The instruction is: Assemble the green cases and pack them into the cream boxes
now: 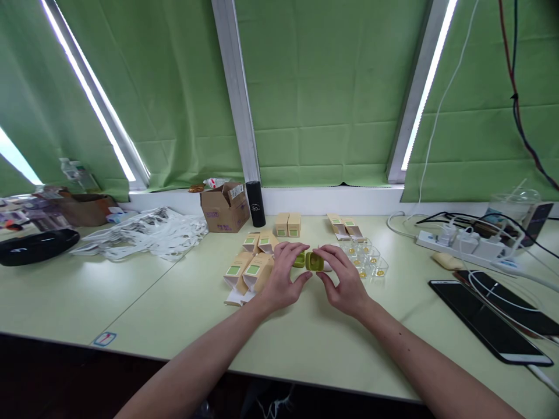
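Beige cartons (234,270) left of hands (343,280), clear cups (372,256) right, cardboard box (218,210) behind.

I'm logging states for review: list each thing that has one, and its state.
Green container: held, apparently open
Right hand: gripping it
Left hand: curled close; grip unclear
Near boxes: flaps open
Clear cups: yellow contents inside
Carton: flap raised
Black cylinder: upright
Near phone: face up, screen dark
Power strip: plugs inserted
Blinds: lowered

Markings on cardbd box (225,209), blk cylinder (255,205), tbl sticker (105,338) illegible
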### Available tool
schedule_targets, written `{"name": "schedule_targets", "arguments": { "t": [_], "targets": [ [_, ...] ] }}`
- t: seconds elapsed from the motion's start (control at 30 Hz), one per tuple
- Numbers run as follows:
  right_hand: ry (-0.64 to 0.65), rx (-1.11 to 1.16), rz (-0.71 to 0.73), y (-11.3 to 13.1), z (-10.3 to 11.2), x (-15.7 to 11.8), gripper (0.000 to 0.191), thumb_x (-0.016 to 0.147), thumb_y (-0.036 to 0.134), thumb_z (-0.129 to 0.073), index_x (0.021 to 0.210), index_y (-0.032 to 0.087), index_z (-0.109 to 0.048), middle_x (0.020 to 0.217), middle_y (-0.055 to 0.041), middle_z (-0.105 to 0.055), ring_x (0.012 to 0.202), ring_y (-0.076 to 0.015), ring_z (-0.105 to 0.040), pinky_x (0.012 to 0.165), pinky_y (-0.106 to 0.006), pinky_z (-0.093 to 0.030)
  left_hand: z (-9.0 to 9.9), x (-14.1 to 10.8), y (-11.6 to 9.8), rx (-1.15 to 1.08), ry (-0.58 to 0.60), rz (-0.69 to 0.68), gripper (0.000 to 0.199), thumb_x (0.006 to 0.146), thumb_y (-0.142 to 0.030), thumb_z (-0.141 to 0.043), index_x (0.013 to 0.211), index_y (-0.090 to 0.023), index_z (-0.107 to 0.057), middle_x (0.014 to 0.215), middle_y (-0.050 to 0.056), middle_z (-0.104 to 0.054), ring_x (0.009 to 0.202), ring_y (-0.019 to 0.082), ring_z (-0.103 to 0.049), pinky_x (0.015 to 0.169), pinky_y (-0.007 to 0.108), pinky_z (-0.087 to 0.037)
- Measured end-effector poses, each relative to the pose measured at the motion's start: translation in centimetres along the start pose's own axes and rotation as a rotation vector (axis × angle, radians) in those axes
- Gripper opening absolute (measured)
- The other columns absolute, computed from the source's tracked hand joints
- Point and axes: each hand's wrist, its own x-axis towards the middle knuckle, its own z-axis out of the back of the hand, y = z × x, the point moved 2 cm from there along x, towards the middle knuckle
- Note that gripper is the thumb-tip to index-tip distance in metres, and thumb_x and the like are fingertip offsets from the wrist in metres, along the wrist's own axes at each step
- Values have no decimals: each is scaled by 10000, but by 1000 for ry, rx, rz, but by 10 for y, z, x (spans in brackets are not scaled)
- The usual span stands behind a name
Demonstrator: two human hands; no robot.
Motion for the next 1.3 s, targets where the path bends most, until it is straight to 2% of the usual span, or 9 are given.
{"name": "schedule_targets", "arguments": {
  "t": [0.13, 0.3, 0.63, 0.93, 1.3],
  "targets": [
    [4, -12, 40, -2, -2, -2, 537, 965, 95, -577, 1473, 244, -485, 1319, -155, -652, 1276, -312, -641, 1035, -516, -613, -2, -1, 4, -21, -8, -34, 424, 964, -209, -690, 1374, -229, -584, 1265, 126, -665, 1246, 314, -520, 1091, 553, -449],
    [14, -57, 96, -3, -1, -3, 415, 979, 104, -581, 1370, 239, -548, 1353, -166, -659, 1291, -321, -648, 1052, -535, -607, -1, 0, 6, -49, -29, -21, 397, 953, -214, -708, 1341, -227, -629, 1234, 121, -699, 1238, 318, -538, 1089, 577, -452],
    [69, -139, 145, 0, 0, 0, 366, 987, 86, -546, 1326, 215, -594, 1335, -192, -614, 1178, -312, -658, 934, -493, -635, 0, -1, 5, -51, -42, -42, 381, 962, -223, -695, 1339, -227, -639, 1232, 121, -710, 1220, 312, -566, 1087, 579, -448],
    [99, -156, 154, 3, 0, 3, 365, 1001, 73, -487, 1327, 197, -595, 1313, -205, -595, 1206, -322, -638, 943, -504, -627, 0, -1, 3, -33, -47, -52, 380, 983, -213, -661, 1361, -225, -626, 1236, 125, -707, 1211, 307, -543, 1082, 579, -452],
    [14, -90, 138, -1, -1, -1, 317, 994, 82, -547, 1267, 235, -597, 1337, -178, -640, 1262, -317, -655, 1005, -523, -622, 0, -2, 5, -34, -58, -31, 448, 974, -249, -684, 1414, -231, -602, 1269, 137, -697, 1236, 320, -550, 1088, 584, -465]
  ]
}}
